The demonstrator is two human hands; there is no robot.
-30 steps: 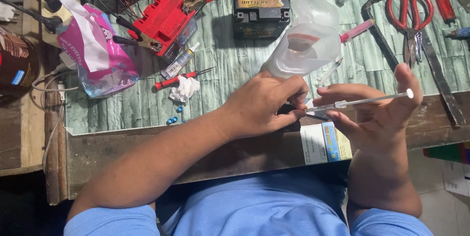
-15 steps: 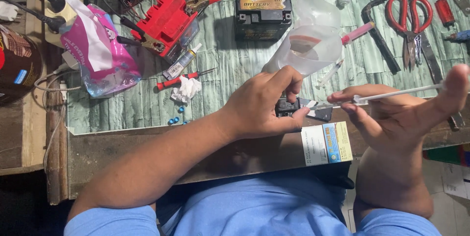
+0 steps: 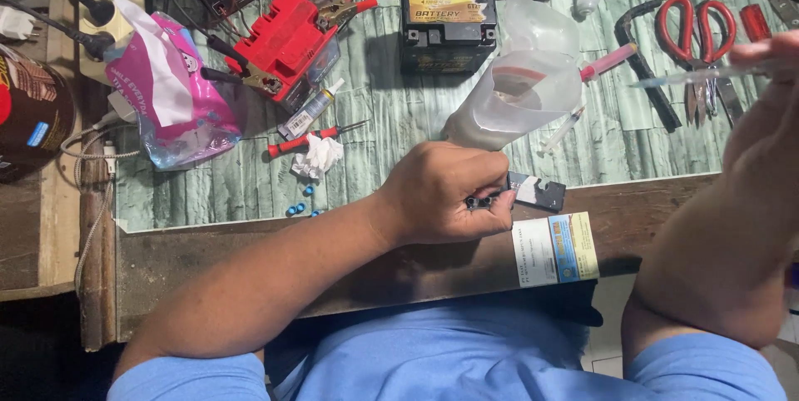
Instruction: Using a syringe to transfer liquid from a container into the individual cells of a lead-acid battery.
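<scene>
My left hand (image 3: 445, 193) rests at the front edge of the green wood-pattern table (image 3: 208, 193), fingers closed on a small black part (image 3: 537, 191) that sticks out to the right of the fist. Off to the right my right hand (image 3: 761, 118) is lifted and blurred. It pinches a thin clear syringe (image 3: 682, 76) that points left, level with the scissors. Just behind my left hand a translucent plastic jug (image 3: 520, 93) with a cut-open top lies tilted, with a little dark liquid inside.
A small black battery (image 3: 448, 22) stands behind the jug. A red battery with clips (image 3: 287, 39), a pink bag (image 3: 171, 89), a red screwdriver (image 3: 308, 139), a crumpled tissue (image 3: 316, 157) and blue caps (image 3: 301, 205) lie left. Red scissors (image 3: 695, 27) and a pink syringe (image 3: 607, 61) lie right.
My right hand has risen and swung right with the syringe, away from my left hand. The left hand has stayed at the table edge on the black part.
</scene>
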